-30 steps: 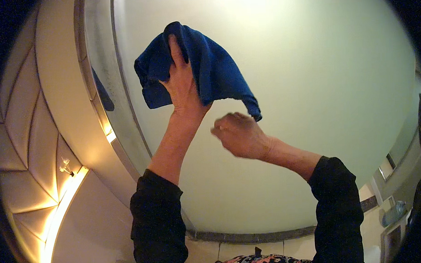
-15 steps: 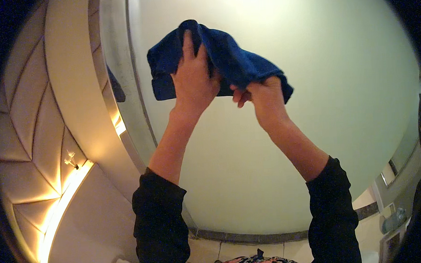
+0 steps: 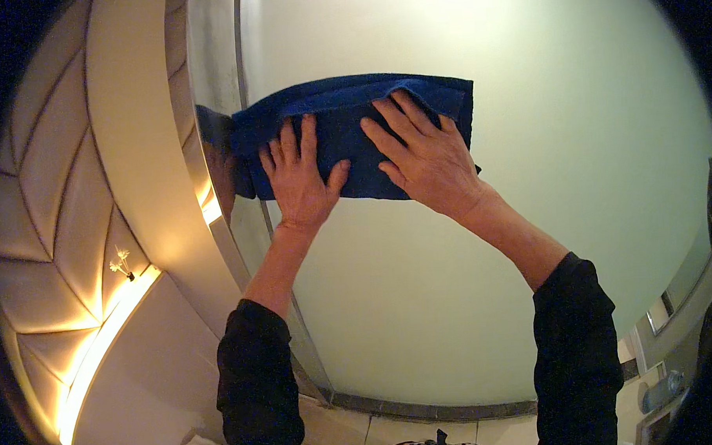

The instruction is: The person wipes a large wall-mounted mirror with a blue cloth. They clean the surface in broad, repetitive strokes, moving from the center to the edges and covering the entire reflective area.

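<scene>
A dark blue towel point(image 3: 346, 164) is spread wide against a pale frosted panel point(image 3: 421, 299), with a fold running along its upper part. My left hand point(image 3: 298, 181) presses flat on the towel's left half, fingers apart. On the right half lies my right hand point(image 3: 436, 161), its fingers stretched out and some fingertips tucked under the folded edge. The towel's left end reaches over the metal frame strip point(image 3: 258, 226) beside the panel.
To the left, a shiny upright surface point(image 3: 218, 86) mirrors the towel. Beyond it is a padded wall point(image 3: 41, 194) with a lit ledge point(image 3: 109, 341) and small white flowers point(image 3: 121, 264). A dark sill point(image 3: 433, 410) runs below the panel. At lower right stands a clear bottle point(image 3: 661, 391).
The bunched towel has been opened out and laid flat against the panel. My hands have gone from gripping it to lying spread on it, the left one lower and further left.
</scene>
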Available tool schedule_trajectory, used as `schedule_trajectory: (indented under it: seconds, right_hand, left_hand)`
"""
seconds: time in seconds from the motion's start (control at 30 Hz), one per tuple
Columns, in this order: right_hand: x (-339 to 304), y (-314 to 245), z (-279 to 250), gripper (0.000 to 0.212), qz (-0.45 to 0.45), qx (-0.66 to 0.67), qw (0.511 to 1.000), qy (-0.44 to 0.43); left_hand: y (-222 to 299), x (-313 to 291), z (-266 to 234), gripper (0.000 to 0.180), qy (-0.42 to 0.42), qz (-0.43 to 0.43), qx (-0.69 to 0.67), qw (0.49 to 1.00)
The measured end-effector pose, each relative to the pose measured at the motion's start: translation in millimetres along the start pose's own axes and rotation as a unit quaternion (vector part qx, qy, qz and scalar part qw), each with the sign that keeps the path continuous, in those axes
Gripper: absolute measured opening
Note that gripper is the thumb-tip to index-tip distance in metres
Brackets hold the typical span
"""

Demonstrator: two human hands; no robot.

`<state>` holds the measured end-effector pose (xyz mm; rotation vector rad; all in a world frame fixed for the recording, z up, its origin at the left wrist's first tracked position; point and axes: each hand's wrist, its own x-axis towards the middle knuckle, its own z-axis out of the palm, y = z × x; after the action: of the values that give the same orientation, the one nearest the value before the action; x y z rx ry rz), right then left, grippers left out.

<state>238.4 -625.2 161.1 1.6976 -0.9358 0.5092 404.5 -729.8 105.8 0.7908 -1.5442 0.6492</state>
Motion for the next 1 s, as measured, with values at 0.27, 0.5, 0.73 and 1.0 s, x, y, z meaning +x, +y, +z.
schedule_trajectory:
  seconds: [0.27,0.5,0.73,1.0]
  right_hand:
    - [93,27,19,0.058,-0.014,-0.094,0.986,0.138]
    - [118,34,1,0.056,0.014,-0.148,0.982,0.12]
    - [-18,-33,31,0.056,-0.034,-0.01,0.998,-0.043]
    - [-32,19,2,0.06,0.0,-0.047,0.996,-0.075]
  left_hand:
    - [-46,106,14,0.061,0.12,0.102,-0.037,0.987]
    - [-49,145,5,0.06,0.129,0.116,-0.002,0.985]
    - [-18,-43,20,0.071,-0.005,0.012,0.008,1.0]
    - [25,-7,31,0.071,-0.036,0.072,0.018,0.997]
